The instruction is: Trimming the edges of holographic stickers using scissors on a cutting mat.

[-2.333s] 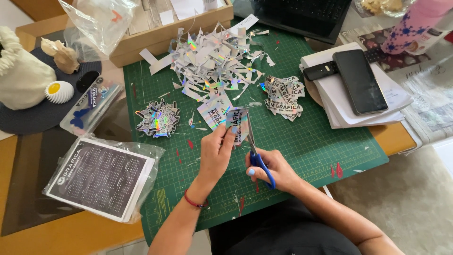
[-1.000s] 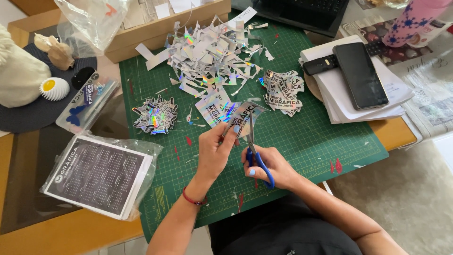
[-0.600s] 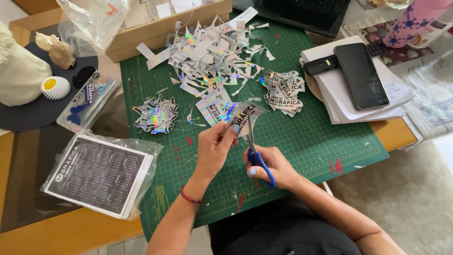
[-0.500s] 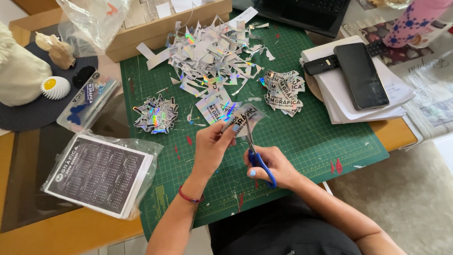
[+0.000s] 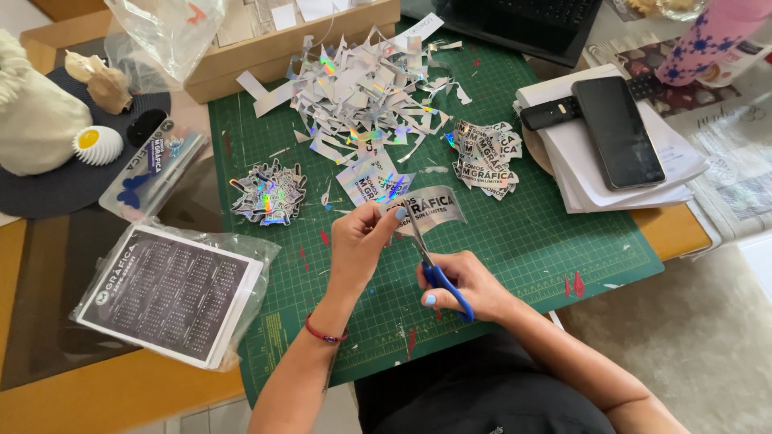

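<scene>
Head view, looking down: we see a holographic sticker strip [image 5: 425, 207] held just above the green cutting mat [image 5: 563, 265], its long axis running from about 8 to 2 o'clock. Our left hand [image 5: 358, 245] pinches the strip's near-left end, thumb and forefinger pressed together on it, so the strip lies at roughly 1 o'clock from those fingers [image 5: 384, 221]. Our right hand [image 5: 466, 285] grips the blue-handled scissors [image 5: 430, 261], fingers curled through the loops; the blades point to about 11 o'clock and meet the strip's lower edge, though how wide they stand we cannot tell. The left hand is the nearer to the strip. Outward lie a heap of silvery offcuts [image 5: 354, 88] at 12 o'clock, a stack of cut stickers [image 5: 485, 157] at 1 o'clock, a smaller pile [image 5: 268, 193] at 10 o'clock, a bagged dark printed sheet [image 5: 173, 289] at 9 o'clock, and a phone [image 5: 615, 128] on white papers at 2 o'clock.
</scene>
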